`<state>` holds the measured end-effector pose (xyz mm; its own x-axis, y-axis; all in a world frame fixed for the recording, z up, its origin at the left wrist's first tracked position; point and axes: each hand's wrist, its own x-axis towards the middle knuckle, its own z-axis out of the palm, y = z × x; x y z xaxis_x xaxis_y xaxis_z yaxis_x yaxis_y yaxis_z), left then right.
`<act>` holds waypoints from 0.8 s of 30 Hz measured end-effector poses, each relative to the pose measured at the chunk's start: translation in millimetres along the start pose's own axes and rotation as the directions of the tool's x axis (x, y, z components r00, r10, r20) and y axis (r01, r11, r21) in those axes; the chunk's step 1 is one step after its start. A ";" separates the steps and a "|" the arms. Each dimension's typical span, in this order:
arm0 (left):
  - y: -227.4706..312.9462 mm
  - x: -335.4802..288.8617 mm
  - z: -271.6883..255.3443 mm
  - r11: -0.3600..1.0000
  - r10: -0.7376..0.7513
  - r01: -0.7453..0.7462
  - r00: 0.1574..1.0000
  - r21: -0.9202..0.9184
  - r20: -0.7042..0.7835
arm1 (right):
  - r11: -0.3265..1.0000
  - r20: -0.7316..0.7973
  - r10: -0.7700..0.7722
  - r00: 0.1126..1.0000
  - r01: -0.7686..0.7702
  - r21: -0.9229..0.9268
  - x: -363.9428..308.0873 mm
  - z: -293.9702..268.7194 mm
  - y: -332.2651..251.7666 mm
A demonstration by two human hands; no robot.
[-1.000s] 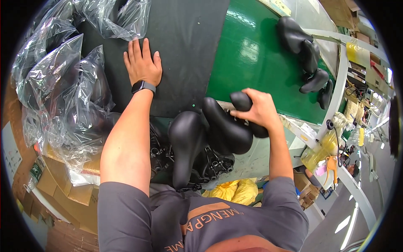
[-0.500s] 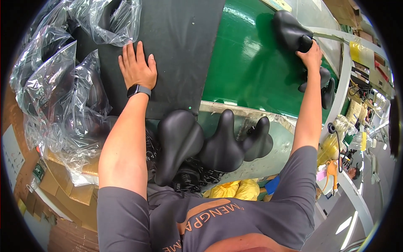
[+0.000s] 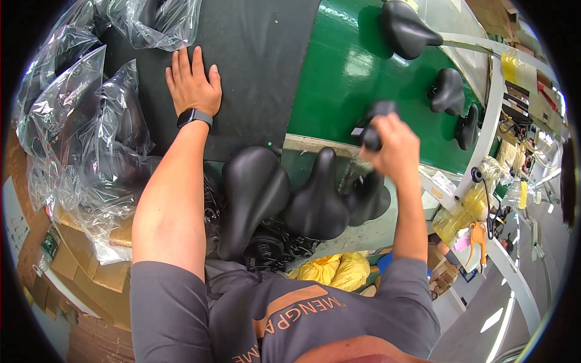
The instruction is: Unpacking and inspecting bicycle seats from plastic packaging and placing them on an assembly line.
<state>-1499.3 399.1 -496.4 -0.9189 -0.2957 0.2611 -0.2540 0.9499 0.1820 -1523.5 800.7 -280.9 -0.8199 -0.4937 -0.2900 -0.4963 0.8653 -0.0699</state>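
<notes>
My left hand [image 3: 194,83] lies flat, fingers spread, on a black mat [image 3: 254,66]. Just beyond its fingertips is clear plastic wrap [image 3: 172,27]. Over the near edge of a glossy green surface [image 3: 327,78], my right hand [image 3: 393,148] grips a black bicycle saddle [image 3: 382,110]. Motion blurs that saddle, and the fingers partly cover it. In front of me rest a wide black saddle [image 3: 254,190], a narrower-nosed saddle [image 3: 319,202] and a third saddle [image 3: 370,202], which is partly hidden. More saddles lie on the green surface, including a large one [image 3: 407,30] at its far side.
Bagged dark saddles [image 3: 124,121] are heaped at the left. A metal frame rail [image 3: 493,109] curves along the right, with orange-handled cutters [image 3: 478,239] hanging near it. Yellow bags [image 3: 333,269] sit below the near edge. Cardboard [image 3: 91,257] stands lower left.
My right hand has come from the far right of the green surface toward me and leftward, carrying the saddle. My left hand stays flat on the mat; the view has shifted slightly.
</notes>
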 end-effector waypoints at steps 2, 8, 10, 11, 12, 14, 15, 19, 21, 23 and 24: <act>-1.7 0.7 -1.7 1.000 -0.009 0.008 1.000 0.016 0.014 | 0.987 0.176 -0.143 0.974 0.127 0.096 -25.6 -16.2 -37.9; 1.5 1.2 -4.7 1.000 -0.007 0.007 1.000 -0.001 0.024 | 0.633 0.421 -0.263 0.868 -0.175 0.754 -10.0 -36.9 3.0; 1.1 -0.1 -4.4 1.000 -0.011 0.011 1.000 -0.003 0.025 | 0.592 0.169 0.124 0.978 -0.209 0.778 29.2 -26.7 34.9; -4.9 -0.8 -4.5 1.000 -0.013 0.013 1.000 0.009 0.028 | 0.841 -0.115 0.232 0.966 -0.139 0.523 59.5 -18.2 42.8; -3.7 1.1 -4.6 1.000 -0.016 0.016 1.000 0.009 0.022 | 0.943 -0.328 0.266 0.906 -0.174 0.284 83.7 -7.1 61.7; -1.6 1.5 -5.8 1.000 -0.018 0.018 0.999 -0.005 0.035 | 0.927 -0.411 0.367 0.835 -0.292 0.235 145.5 6.9 85.7; -2.9 2.1 -6.3 1.000 -0.018 0.018 0.999 0.006 0.034 | 0.931 -0.470 0.357 0.807 -0.345 0.115 176.2 17.8 94.8; 1.1 2.7 -4.5 0.999 -0.025 0.026 1.000 -0.023 0.017 | 0.813 -0.373 0.544 0.751 -0.582 0.015 260.2 42.3 107.6; 0.4 3.9 -5.2 0.999 -0.021 0.022 1.000 -0.038 0.016 | 0.766 -0.392 0.549 0.738 -0.632 -0.118 275.5 60.2 111.8; -2.2 3.9 -6.4 0.999 -0.028 0.029 0.999 -0.034 0.016 | 0.722 -0.466 0.520 0.716 -0.660 -0.207 276.7 66.8 109.5; -1.4 3.5 -6.8 0.999 -0.024 0.025 1.000 -0.039 0.020 | 0.774 -0.491 0.460 0.740 -0.605 -0.187 270.3 66.3 112.1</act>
<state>-1500.1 396.2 -489.3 -0.9185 -0.3161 0.2376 -0.2645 0.9378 0.2250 -1781.8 770.0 -430.4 -0.9751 -0.0100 0.2216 0.0583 0.9524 0.2994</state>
